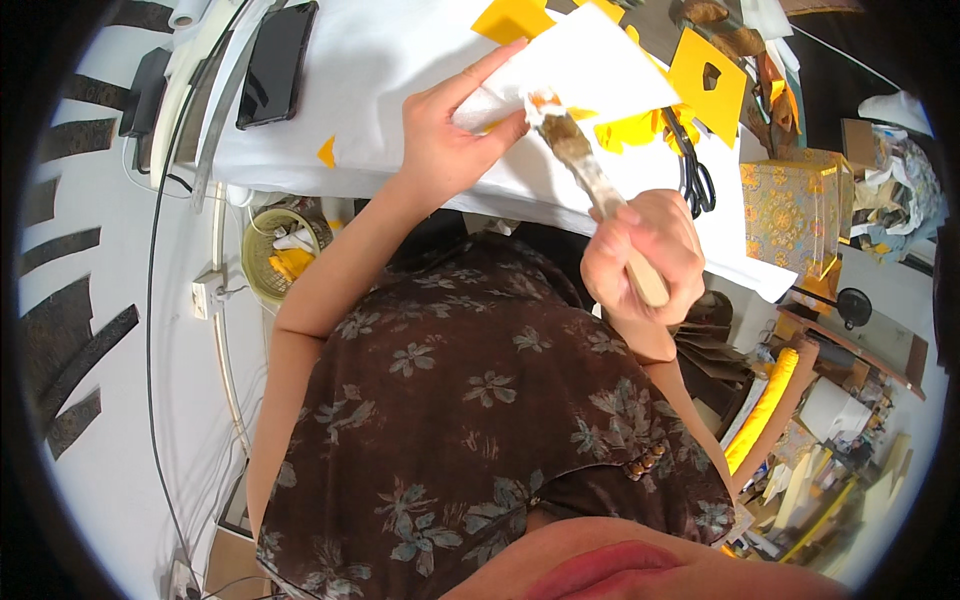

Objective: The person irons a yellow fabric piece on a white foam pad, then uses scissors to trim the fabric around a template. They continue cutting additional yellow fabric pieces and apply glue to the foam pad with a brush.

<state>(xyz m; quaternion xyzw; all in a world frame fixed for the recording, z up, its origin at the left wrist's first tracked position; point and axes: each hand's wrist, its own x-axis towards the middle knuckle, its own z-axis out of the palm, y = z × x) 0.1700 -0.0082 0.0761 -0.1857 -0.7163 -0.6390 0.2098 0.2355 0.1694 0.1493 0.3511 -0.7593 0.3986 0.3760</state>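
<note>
My left hand (pixel 440 137) holds a white sheet (pixel 575 60) by its near left edge, thumb on one side and fingers stretched along the other. It is raised over the white-covered table (pixel 370 155). In my right hand (pixel 652 255) is a brush (pixel 598 190) with a pale wooden handle, its bristles stained brown and whitish. The brush tip meets the sheet's near edge close to my left thumb; whether it presses on the sheet I cannot tell. Beyond the brush lie crumpled yellow pieces (pixel 630 135) and black-handled scissors (pixel 697 185).
A yellow card with a hole (pixel 720 110) lies at the table's right. A dark phone (pixel 278 65) and a small yellow scrap (pixel 327 152) are to the left. Below the left edge stands a waste basket (pixel 262 270). A patterned box (pixel 790 215) stands at right.
</note>
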